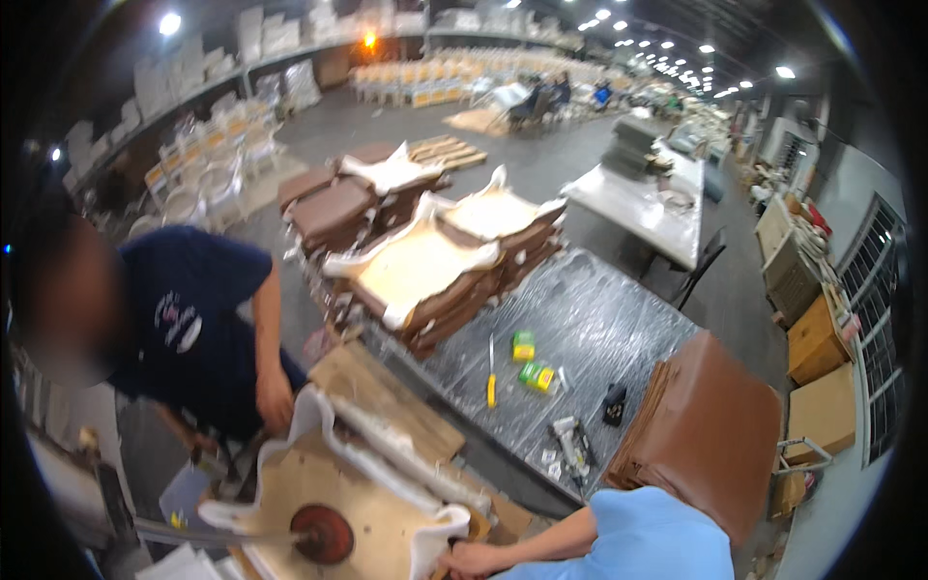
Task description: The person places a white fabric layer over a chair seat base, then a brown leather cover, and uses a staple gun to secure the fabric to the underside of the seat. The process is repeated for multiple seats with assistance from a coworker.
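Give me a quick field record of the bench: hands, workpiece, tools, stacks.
right hand: at the near edge of the upturned seat, on its white covering; grip unclear
left hand: not in view
co-worker's hand: on the seat's far edge
seat: plywood base up, red round pad on it
table: yellow knife, green boxes
stacks: brown cushions right, upturned seats behind

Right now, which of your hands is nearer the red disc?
Right, as far as shows: right hand grips the white cover just right of the red disc; left hand is out of view.
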`<state>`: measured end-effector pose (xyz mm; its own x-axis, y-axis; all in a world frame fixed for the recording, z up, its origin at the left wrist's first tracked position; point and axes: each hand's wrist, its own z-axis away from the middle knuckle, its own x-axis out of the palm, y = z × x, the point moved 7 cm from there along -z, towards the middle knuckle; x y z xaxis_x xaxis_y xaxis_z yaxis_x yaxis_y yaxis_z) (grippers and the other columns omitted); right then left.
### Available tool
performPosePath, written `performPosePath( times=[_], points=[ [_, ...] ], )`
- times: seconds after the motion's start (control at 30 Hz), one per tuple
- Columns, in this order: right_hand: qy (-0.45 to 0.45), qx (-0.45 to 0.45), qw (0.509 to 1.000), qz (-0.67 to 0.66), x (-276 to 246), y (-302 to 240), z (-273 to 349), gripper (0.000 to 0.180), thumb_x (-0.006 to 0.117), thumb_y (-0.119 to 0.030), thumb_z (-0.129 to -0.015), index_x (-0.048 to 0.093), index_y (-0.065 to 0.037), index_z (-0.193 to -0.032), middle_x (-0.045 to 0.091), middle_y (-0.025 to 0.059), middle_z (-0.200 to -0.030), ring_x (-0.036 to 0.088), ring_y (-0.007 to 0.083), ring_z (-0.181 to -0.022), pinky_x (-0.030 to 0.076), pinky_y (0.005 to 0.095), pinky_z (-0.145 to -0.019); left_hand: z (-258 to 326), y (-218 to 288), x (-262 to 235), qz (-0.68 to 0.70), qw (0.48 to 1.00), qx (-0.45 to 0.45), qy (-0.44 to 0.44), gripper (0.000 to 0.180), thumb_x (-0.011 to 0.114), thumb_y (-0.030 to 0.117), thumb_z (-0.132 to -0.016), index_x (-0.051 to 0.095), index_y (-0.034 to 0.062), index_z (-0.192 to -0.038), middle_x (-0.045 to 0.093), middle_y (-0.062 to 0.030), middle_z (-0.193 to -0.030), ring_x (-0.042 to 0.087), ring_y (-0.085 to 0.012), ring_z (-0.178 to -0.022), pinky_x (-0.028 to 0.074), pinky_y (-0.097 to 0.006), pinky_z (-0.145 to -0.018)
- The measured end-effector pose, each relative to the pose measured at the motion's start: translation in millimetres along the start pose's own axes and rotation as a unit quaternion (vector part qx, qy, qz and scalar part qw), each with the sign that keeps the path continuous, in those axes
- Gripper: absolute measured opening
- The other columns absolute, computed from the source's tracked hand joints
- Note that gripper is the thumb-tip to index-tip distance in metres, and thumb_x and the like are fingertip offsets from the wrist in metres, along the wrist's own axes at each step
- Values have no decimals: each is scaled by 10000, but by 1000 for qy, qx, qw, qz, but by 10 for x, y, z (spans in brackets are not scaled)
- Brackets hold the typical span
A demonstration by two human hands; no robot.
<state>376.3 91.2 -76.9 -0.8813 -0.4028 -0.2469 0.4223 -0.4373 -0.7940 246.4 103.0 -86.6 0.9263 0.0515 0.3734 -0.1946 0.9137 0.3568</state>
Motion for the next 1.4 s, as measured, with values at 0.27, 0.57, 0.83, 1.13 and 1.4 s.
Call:
performPosePath(
  times=[0.27,0.57,0.83,1.13,1.4],
  points=[
    [-69,142,980,-125,-317,4,72,643,442,-416,-1155,721,134,-971,741,205,-708,725,285,-557,618,400,-561,273,-508,-215,-33,991,-32,-123,571,457,512,-1159,642,57,-1449,770,-150,-1211,764,-247,-967,616,-383,-819],
    [54,103,971,-210,-457,13,66,537,595,-452,-1109,692,70,-1025,712,164,-696,698,288,-539,601,406,-525,1310,-542,-1915,270,956,108,47,417,585,378,-1127,580,72,-1411,744,-165,-1190,749,-356,-1018,627,-512,-910],
    [-104,273,874,-389,965,-247,594,564,648,-529,-1076,720,21,-1180,699,101,-810,696,237,-706,591,372,-666,1288,-623,-2102,350,916,112,160,389,623,385,-1102,601,37,-1275,748,-155,-1101,746,-335,-941,623,-506,-886],
    [-106,348,831,-420,1587,-577,24,619,430,-614,-1105,659,-43,-1170,725,110,-853,692,254,-707,578,436,-697,923,-298,-1800,201,974,-11,102,617,585,628,-1065,701,47,-894,699,-93,-702,707,-321,-643,615,-483,-692],
    [-77,226,960,-143,1222,-630,-122,486,531,-374,-1096,732,61,-1014,744,197,-789,749,332,-661,630,489,-646,881,-306,-1873,165,977,137,22,619,431,465,-1154,645,25,-775,570,-91,-608,668,-304,-575,617,-446,-638]
  ],
)
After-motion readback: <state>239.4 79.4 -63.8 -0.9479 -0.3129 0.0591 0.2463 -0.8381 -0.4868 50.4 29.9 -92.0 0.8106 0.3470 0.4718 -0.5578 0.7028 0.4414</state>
